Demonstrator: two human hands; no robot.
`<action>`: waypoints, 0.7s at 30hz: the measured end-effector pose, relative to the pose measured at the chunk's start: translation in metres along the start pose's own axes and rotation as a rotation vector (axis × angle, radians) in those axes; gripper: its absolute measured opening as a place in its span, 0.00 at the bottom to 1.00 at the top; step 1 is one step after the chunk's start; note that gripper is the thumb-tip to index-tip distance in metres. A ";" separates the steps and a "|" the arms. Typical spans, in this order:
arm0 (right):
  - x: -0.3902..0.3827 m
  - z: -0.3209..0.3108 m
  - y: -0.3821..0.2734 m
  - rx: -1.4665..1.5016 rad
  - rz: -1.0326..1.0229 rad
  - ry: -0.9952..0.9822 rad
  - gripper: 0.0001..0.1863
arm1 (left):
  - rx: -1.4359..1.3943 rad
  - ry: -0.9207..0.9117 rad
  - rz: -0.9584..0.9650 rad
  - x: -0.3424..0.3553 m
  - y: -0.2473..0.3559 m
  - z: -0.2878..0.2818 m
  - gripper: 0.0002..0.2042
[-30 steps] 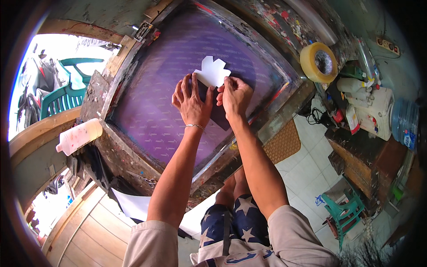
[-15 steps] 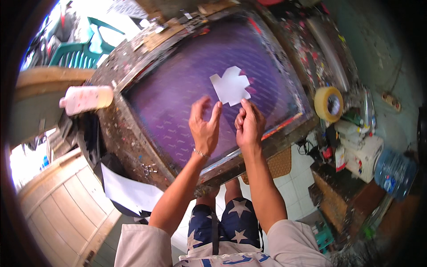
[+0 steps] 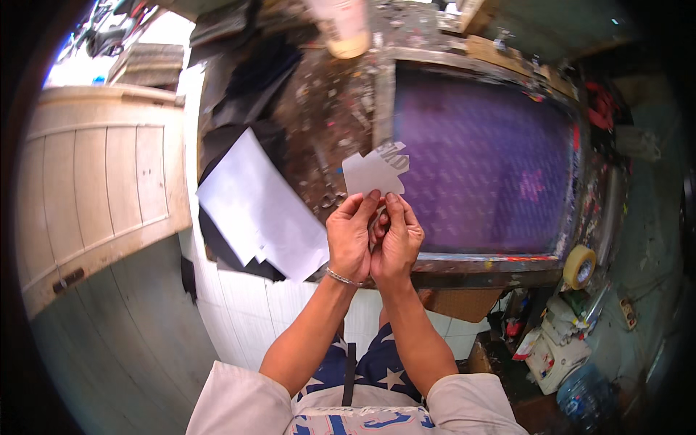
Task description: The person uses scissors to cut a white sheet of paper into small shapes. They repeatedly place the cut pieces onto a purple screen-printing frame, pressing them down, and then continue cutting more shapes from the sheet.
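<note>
Pinched along its lower edge by the left hand (image 3: 349,243) and right hand (image 3: 396,239), the paper cutout (image 3: 366,175) shows white in the head view, angular and notched, grey print marking its upper right; it overlaps the purple framed screen's (image 3: 471,167) left edge.

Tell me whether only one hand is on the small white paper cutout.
No, the left hand and the right hand both pinch the white cutout at its near edge.
</note>
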State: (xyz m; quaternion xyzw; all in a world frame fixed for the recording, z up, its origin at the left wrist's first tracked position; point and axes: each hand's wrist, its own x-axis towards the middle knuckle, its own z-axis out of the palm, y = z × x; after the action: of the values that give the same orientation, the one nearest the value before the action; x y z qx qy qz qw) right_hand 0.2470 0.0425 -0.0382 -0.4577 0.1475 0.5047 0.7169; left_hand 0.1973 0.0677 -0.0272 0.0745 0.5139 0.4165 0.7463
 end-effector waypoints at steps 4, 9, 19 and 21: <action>-0.029 0.013 0.064 -0.067 0.044 -0.035 0.07 | 0.013 0.069 0.035 -0.017 0.036 -0.063 0.06; -0.076 0.029 0.123 -0.142 0.091 -0.097 0.07 | -0.019 0.134 0.095 -0.040 0.073 -0.123 0.06; -0.086 -0.033 0.108 -1.359 -0.687 -0.287 0.11 | 0.036 0.152 0.118 -0.061 0.130 -0.245 0.04; -0.078 -0.042 0.096 -1.455 -0.756 -0.284 0.11 | 0.026 0.141 0.117 -0.060 0.131 -0.252 0.04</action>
State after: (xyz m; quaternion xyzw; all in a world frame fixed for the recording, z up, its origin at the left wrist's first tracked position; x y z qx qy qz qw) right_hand 0.1403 -0.0306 -0.0564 -0.7576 -0.4709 0.2523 0.3751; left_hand -0.0904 0.0305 -0.0302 0.0844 0.5653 0.4571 0.6815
